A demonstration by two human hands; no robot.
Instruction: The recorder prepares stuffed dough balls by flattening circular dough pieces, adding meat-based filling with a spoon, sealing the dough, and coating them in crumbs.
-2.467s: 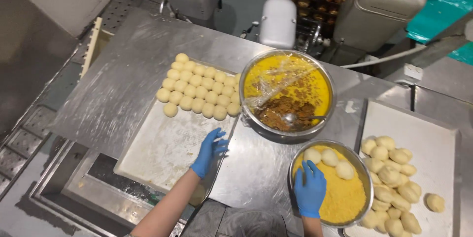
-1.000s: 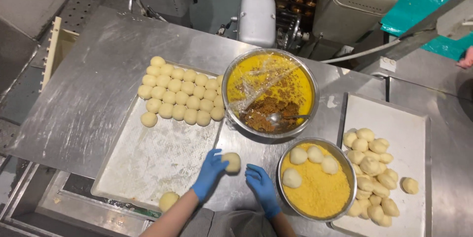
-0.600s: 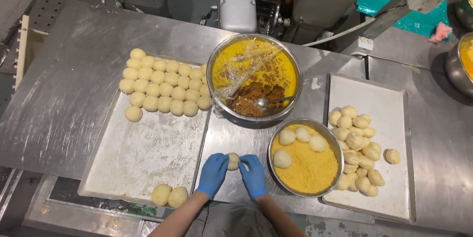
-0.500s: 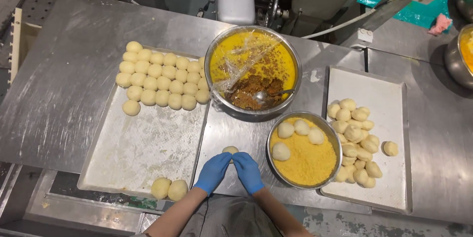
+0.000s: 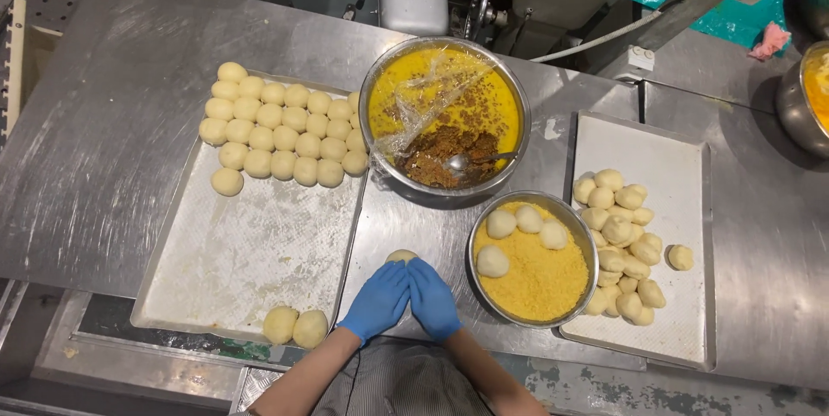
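Note:
Both of my hands wear blue gloves and cup one pale dough ball (image 5: 401, 255) on the steel table between the trays. My left hand (image 5: 377, 302) wraps its left side, my right hand (image 5: 433, 298) its right side; only the ball's top shows. Just right of my hands stands a small steel bowl (image 5: 482, 299) of yellow crumbs with several dough balls on top. Left lies a flat tray (image 5: 242, 252) with rows of dough balls (image 5: 281, 133) at its far end and two balls (image 5: 295, 327) at its near edge.
A large steel bowl (image 5: 376, 148) holds yellow batter, brown filling, plastic film and a spoon. A tray (image 5: 682, 209) on the right carries a heap of dough balls. Another bowl (image 5: 790, 109) sits at the far right edge. Machines stand behind the table.
My left hand picked a dough ball off the table area and my right hand left the crumb bowl; both came together around the ball. The camera view shifted downwards.

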